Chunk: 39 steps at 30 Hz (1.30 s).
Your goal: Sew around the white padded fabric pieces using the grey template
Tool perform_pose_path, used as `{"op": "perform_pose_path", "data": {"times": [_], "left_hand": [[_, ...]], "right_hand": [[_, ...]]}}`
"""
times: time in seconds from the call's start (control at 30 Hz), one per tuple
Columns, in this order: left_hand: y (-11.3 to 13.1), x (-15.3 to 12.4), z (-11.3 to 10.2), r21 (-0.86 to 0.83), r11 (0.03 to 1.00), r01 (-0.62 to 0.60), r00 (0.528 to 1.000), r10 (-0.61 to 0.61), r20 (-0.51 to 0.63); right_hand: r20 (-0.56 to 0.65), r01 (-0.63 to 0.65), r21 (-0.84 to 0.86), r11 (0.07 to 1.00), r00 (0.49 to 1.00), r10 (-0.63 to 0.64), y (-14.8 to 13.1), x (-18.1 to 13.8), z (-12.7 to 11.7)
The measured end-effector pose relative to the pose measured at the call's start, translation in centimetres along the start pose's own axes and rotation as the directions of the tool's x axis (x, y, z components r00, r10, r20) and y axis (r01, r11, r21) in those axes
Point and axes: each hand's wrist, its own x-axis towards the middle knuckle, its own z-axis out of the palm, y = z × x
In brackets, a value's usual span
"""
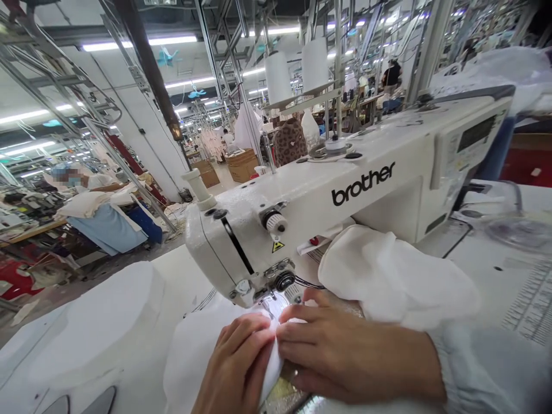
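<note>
My left hand [235, 368] and my right hand [345, 353] meet just in front of the needle of a white Brother sewing machine [366, 178]. Both hands have their fingers pressed together on a fold of white fabric [190, 351] that lies on the machine bed. The fingertips touch each other right under the presser foot [276, 299]. More of the white fabric [388, 276] is bunched behind my right hand, under the machine's arm. My right wrist wears a pale sleeve.
A stack of white cut pieces [107, 316] lies on the table [495, 259] to the left. Two white thread cones [297, 72] stand behind the machine. A person [81, 181] works at another table far left. Cardboard boxes [241, 164] sit down the aisle.
</note>
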Motion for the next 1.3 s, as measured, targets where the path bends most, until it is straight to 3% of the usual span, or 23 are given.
{"op": "perform_pose_path", "data": {"times": [0.27, 0.53, 1.3], "left_hand": [[0.1, 1.0, -2.1, -0.013, 0.998, -0.056, 0.982, 0.057, 0.180], [-0.1, 0.6, -1.7, 0.089, 0.981, -0.171, 0.983, 0.164, 0.080], [0.1, 1.0, -1.1, 0.218, 0.958, -0.188, 0.981, 0.193, -0.003]], "right_hand": [[0.021, 0.033, 0.053, 0.998, 0.999, -0.034, 1.1, 0.2, -0.3], [0.016, 0.025, 0.036, 0.999, 1.000, -0.025, 1.0, 0.0, -0.2], [-0.023, -0.036, -0.052, 0.998, 0.999, 0.035, 0.9, -0.2, 0.1]]}}
